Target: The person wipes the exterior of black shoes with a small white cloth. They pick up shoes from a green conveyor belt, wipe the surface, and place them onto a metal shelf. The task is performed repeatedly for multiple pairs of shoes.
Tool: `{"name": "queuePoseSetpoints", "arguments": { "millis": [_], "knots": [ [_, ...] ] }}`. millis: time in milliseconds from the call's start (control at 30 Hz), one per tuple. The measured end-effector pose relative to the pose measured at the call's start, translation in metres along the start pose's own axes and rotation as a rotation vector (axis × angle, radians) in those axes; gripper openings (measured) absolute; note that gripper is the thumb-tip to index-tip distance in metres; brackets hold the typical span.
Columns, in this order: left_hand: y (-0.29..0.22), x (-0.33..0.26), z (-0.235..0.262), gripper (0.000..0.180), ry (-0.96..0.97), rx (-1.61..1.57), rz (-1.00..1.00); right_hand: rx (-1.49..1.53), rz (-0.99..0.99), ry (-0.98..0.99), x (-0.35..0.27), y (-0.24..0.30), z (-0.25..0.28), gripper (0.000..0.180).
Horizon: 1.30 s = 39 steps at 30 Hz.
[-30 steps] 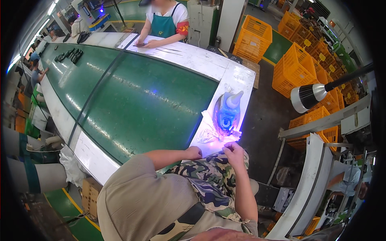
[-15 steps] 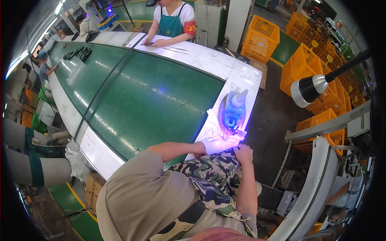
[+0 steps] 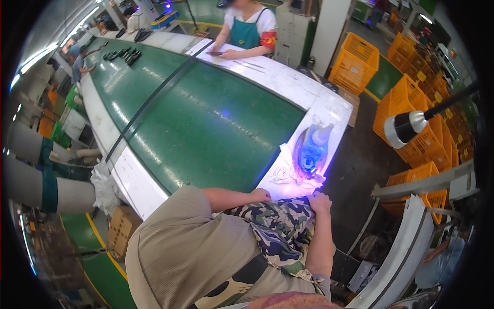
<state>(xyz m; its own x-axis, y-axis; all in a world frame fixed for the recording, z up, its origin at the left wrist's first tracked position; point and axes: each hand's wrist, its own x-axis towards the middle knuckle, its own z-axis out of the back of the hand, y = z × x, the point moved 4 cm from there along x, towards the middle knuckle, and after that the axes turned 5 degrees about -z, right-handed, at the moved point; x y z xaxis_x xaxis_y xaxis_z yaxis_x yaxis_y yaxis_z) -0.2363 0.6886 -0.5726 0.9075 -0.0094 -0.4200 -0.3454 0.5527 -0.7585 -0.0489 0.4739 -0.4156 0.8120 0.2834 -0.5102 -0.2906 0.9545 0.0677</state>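
My left hand (image 3: 261, 195) rests with curled fingers at the near edge of the white tabletop (image 3: 335, 110), beside my camouflage apron (image 3: 282, 219). At the table's near right corner my right hand (image 3: 321, 202) is closed, its knuckles up and its fingertips hidden. What either hand may hold does not show. Just beyond them a white cloth (image 3: 284, 167) lies crumpled under violet light. Behind the cloth stands a blue bottle-like container (image 3: 314, 147) with a pale, tapered spout.
A green conveyor belt (image 3: 216, 118) stretches away to the left. Across it a person in a teal apron (image 3: 245, 33) handles a small dark piece. A black-and-silver lamp (image 3: 406, 129) hangs at right, before stacked orange crates (image 3: 355, 62). Dark pieces (image 3: 123, 54) lie far along the belt.
The whole view has shifted, so the scene sits further right and lower. My left hand has drawn back a little from the lit cloth; my right hand stays at the table corner.
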Motion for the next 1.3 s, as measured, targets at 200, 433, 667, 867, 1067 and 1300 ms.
{"name": "queuePoseSetpoints", "arguments": {
  "millis": [200, 433, 667, 867, 1067, 1300],
  "knots": [
    [0.093, -0.04, -0.017, 0.038, 0.097, 0.081, -0.417, 0.025, 0.015, 0.098, 0.011, 0.006, 0.003, 0.044],
    [0.071, -0.12, 0.004, 0.041, 0.281, -0.182, -0.111, 0.068, -0.005, 0.084, 0.013, -0.005, -0.004, 0.046],
    [0.053, -0.191, 0.01, 0.041, 0.238, -0.789, 0.593, 0.041, 0.035, 0.016, 0.01, -0.001, -0.002, 0.043],
    [0.023, -0.191, 0.016, 0.042, 0.138, -1.144, 0.823, 0.09, 0.029, -0.018, 0.007, -0.005, -0.006, 0.04],
    [-0.083, -0.157, 0.06, 0.053, 0.329, -0.971, 0.597, 0.135, 0.003, 0.027, 0.003, -0.006, 0.001, 0.041],
    [-0.202, -0.083, 0.052, 0.053, -0.009, 0.025, -0.878, 0.144, 0.016, -0.054, 0.007, -0.008, -0.005, 0.039]
  ]
}}
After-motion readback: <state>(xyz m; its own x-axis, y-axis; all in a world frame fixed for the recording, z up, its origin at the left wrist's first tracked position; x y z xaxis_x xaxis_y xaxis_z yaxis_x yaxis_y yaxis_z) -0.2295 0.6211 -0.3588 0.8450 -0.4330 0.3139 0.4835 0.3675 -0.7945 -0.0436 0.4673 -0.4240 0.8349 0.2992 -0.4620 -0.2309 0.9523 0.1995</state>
